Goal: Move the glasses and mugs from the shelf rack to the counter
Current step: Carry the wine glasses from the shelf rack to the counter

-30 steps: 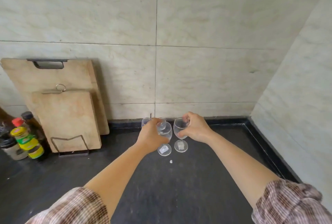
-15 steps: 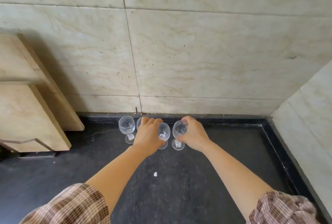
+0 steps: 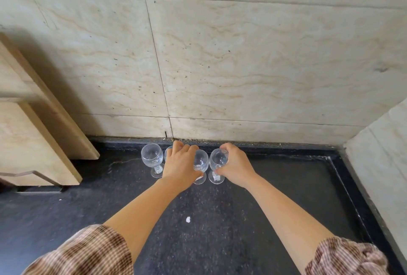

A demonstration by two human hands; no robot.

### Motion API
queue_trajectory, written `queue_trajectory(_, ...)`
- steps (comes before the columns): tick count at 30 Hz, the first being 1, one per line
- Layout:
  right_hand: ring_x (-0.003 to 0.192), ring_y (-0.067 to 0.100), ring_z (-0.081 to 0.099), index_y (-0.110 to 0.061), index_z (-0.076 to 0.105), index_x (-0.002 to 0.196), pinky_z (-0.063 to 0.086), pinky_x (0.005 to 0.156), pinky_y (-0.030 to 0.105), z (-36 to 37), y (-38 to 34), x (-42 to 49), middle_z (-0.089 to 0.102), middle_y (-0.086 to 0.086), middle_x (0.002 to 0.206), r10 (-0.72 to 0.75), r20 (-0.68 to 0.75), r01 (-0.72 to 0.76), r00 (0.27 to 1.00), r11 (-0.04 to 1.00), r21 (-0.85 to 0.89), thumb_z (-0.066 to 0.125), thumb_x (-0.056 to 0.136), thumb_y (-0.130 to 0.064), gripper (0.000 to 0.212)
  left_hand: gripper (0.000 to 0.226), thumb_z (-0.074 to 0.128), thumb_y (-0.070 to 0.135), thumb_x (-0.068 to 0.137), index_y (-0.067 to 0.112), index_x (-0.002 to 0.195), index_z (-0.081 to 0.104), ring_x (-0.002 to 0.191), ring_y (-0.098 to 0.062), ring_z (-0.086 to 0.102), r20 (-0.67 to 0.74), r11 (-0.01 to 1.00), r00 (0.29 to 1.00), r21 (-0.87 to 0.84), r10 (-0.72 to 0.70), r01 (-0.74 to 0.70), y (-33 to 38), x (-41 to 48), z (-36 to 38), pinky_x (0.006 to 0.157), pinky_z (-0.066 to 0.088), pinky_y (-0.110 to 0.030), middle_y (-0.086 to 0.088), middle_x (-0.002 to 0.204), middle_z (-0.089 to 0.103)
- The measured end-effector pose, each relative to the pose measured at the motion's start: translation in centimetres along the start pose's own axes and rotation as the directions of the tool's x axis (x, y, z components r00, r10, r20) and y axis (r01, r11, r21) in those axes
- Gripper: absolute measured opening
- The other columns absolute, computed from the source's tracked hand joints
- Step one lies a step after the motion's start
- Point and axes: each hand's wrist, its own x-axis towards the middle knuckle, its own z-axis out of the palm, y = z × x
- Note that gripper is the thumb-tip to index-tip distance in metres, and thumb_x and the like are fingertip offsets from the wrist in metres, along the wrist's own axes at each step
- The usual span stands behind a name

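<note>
Glasses (image 3: 152, 158), perhaps four, clear and round-bowled, on speckled black counter (image 3: 220, 235).

Clear glossy glasses (image 3: 152, 158); matt speckled counter (image 3: 220, 241).

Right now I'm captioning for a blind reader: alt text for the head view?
The left hand holds one wine glass, the right hand another glass, on a black counter by a tiled wall; two more glasses stand to their left.

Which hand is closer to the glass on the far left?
Left. The left hand sits just right of the far-left glass, gripping a neighbouring glass. The right hand is farther right, holding the end glass.
</note>
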Motion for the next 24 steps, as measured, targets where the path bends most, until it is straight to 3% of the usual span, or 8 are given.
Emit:
queue_trajectory(7, 0.100, 0.016, 0.056, -0.022, 0.048, 0.119, 0.047, 0.078, 0.028, 0.0, 0.2, 0.0, 0.059, -0.002, 0.121, -0.003, 0.037, 0.005, 0.999, 0.999, -0.043, 0.082, 0.067, -0.017, 0.062, 0.067, 0.069, 0.044, 0.073, 0.025, 0.132, 0.042, 0.122, -0.024, 0.027, 0.018, 0.999, 1.000, 0.046, -0.019, 0.018, 0.3, -0.1, 0.1, 0.100, 0.024, -0.038, 0.005, 0.124, 0.054)
queue_trajectory(13, 0.125, 0.020, 0.045, -0.016, 0.043, 0.135, 0.042, 0.092, 0.030, -0.7, -0.9, -0.7, 0.048, 0.001, 0.138, -0.086, 0.008, 0.086, 0.996, 0.983, -0.163, 0.078, 0.073, -0.020, 0.071, 0.086, 0.064, 0.051, 0.079, 0.022, 0.146, 0.019, 0.131, -0.026, 0.023, -0.033, 0.999, 0.999, 0.010, -0.036, 0.036, -0.4, -1.6, -1.0, 0.103, 0.027, -0.043, 0.001, 0.142, 0.041)
queue_trajectory(18, 0.121, 0.019, 0.044, -0.016, 0.047, 0.129, 0.040, 0.090, 0.029, 0.3, -4.5, -2.3, 0.051, 0.001, 0.131, -0.245, -0.047, 0.225, 0.968, 0.941, -0.253, 0.066, 0.084, -0.031, 0.051, 0.064, 0.051, 0.042, 0.090, 0.020, 0.144, 0.025, 0.131, -0.026, 0.028, -0.154, 0.976, 0.967, -0.105, -0.206, 0.191, -3.0, -4.7, -4.0, 0.102, 0.030, -0.041, -0.003, 0.141, 0.042)
queue_trajectory(22, 0.118, 0.022, 0.045, -0.017, 0.051, 0.121, 0.036, 0.080, 0.029, 3.1, -9.0, -4.7, 0.053, 0.002, 0.124, -0.347, 0.033, 0.343, 0.937, 0.902, -0.263, 0.060, 0.087, -0.032, 0.039, 0.053, 0.048, 0.034, 0.093, 0.019, 0.141, 0.032, 0.129, -0.028, 0.031, -0.168, 0.952, 0.940, -0.126, -0.297, 0.279, -5.6, -9.0, -7.4, 0.100, 0.034, -0.042, -0.005, 0.141, 0.041)
queue_trajectory(24, 0.115, 0.025, 0.048, -0.015, 0.051, 0.120, 0.039, 0.079, 0.032, 5.2, -11.4, -6.7, 0.051, 0.004, 0.124, -0.386, 0.082, 0.395, 0.919, 0.888, -0.236, 0.059, 0.088, -0.033, 0.037, 0.053, 0.047, 0.032, 0.094, 0.016, 0.142, 0.031, 0.129, -0.030, 0.032, -0.198, 0.911, 0.894, -0.191, -0.401, 0.366, -6.9, -12.1, -9.2, 0.100, 0.036, -0.043, -0.008, 0.141, 0.040)
